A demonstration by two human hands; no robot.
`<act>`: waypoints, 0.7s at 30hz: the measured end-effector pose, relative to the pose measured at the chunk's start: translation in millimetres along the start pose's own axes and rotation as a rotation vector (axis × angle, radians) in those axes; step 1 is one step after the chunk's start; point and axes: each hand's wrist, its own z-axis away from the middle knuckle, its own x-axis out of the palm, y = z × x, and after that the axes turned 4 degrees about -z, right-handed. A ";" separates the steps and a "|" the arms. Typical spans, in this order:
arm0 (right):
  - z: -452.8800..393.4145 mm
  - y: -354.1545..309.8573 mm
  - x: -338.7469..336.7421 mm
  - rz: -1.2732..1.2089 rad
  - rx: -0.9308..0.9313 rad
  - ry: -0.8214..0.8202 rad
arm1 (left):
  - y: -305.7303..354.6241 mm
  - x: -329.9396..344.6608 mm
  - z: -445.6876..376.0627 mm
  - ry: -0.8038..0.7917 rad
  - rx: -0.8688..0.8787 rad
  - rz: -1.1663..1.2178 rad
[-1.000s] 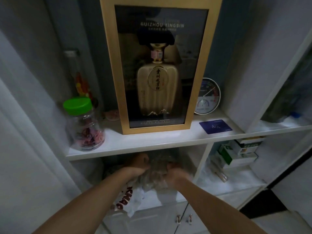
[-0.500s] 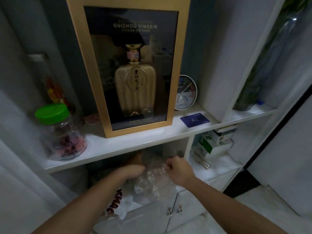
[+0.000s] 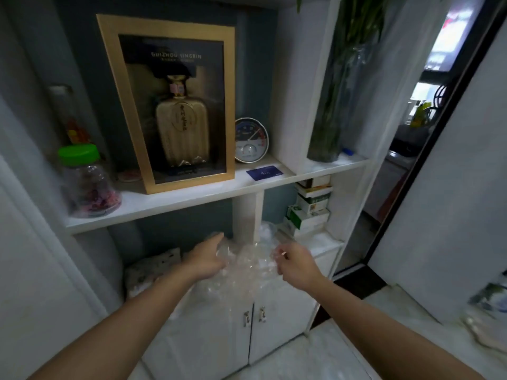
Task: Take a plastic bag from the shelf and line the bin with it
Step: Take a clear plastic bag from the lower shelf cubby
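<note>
Hanging clear of the lower shelf [image 3: 323, 239] now, the plastic bag [image 3: 247, 267] stretches between both grips: left hand [image 3: 205, 259] clutching its left edge, right hand [image 3: 295, 266] pinching the right. A second ago it sat inside. Retrieval done; bin not in view.

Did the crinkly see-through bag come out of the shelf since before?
Yes. The clear plastic bag was tucked under the white shelf board; now both hands hold it out in front of the cupboard doors, lower and nearer the person.
</note>
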 end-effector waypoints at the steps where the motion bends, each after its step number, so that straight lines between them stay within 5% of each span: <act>1: 12.9 4.1 -8.8 -0.019 0.011 0.018 | 4.1 5.0 10.4 0.040 -0.006 -0.025; 6: 77.1 21.1 -45.3 -0.122 0.048 0.083 | 33.2 36.9 70.6 0.269 -0.021 -0.011; 10: 121.4 34.2 -68.3 -0.181 0.090 0.142 | 64.2 56.1 122.1 0.536 0.136 0.003; 17: 189.8 66.5 -88.2 -0.416 0.219 0.281 | 119.6 88.3 172.2 0.001 0.343 0.203; 21: 232.6 73.3 -99.6 -0.508 0.260 0.286 | 141.5 132.1 182.5 -0.217 0.451 0.025</act>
